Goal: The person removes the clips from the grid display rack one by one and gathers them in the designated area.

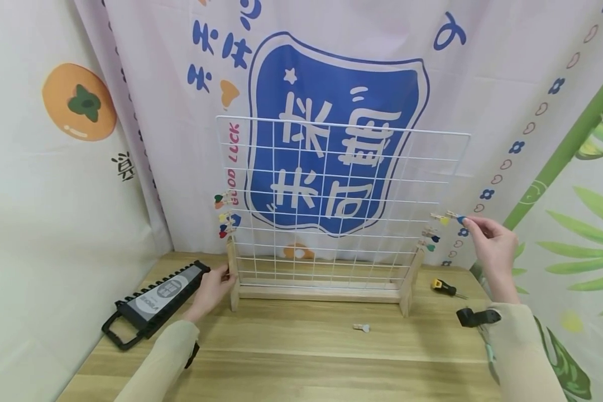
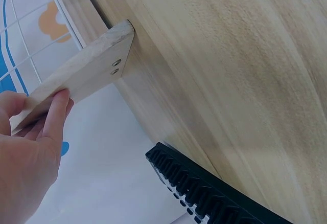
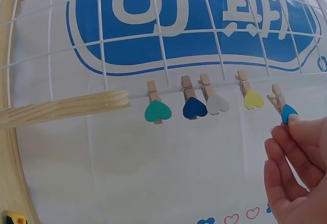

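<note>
A white wire grid [image 1: 341, 201] stands upright in a wooden base [image 1: 319, 292] on the table. My left hand [image 1: 212, 289] grips the base's left upright post [image 2: 76, 81], thumb and fingers round the wood. My right hand [image 1: 487, 237] pinches a small wooden clip with a blue heart [image 3: 285, 111] at the grid's right edge. Beside it hang clips with yellow [image 3: 252, 98], white [image 3: 216, 103], dark blue [image 3: 193, 107] and green [image 3: 156, 110] hearts. More heart clips [image 1: 226, 215] sit on the grid's left edge.
A black tool case [image 1: 153, 304] lies left of the base, seen also in the left wrist view [image 2: 214, 193]. One loose clip [image 1: 362, 328] lies on the table in front. A yellow-handled screwdriver [image 1: 444, 288] lies at the right. A printed cloth backdrop [image 1: 331, 84] hangs behind.
</note>
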Motion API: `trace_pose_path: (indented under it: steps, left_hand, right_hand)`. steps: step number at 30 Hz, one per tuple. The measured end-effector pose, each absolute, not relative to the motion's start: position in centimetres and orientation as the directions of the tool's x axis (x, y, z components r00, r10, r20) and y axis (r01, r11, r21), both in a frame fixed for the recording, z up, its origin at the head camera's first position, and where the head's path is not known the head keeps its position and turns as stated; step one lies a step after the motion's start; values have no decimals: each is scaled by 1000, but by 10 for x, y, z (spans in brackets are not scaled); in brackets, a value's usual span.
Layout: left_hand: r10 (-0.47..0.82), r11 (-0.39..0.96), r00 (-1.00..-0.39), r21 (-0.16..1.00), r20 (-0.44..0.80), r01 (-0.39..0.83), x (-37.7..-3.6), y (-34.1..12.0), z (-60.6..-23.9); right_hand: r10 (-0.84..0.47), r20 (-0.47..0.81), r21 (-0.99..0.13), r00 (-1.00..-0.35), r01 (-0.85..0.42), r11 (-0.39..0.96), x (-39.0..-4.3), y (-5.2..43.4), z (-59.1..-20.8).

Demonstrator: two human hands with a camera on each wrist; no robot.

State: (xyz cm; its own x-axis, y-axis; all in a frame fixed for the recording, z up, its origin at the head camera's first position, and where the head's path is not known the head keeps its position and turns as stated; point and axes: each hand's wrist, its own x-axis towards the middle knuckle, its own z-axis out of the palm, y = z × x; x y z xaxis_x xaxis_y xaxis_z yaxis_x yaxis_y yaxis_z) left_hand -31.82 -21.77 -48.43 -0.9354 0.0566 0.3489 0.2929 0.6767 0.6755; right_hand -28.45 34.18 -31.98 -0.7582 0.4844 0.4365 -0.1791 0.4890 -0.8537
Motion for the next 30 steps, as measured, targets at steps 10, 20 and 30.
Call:
trace_pose_path:
  steps: [10, 20, 30]
  left_hand:
    - [47, 676, -939, 681, 341, 281, -319, -219, -487]
    - [46, 677, -936, 678, 349, 286, -321, -219, -487]
    - [52, 675, -933, 676, 357, 296, -321, -218, -488]
  right_hand:
    - [405, 471, -780, -783, -157, 605, -259, 343, -344]
    - [317, 520, -698, -793, -180, 693, -246, 331, -383]
    - [204, 426, -713, -882, -188, 676, -242, 317, -431]
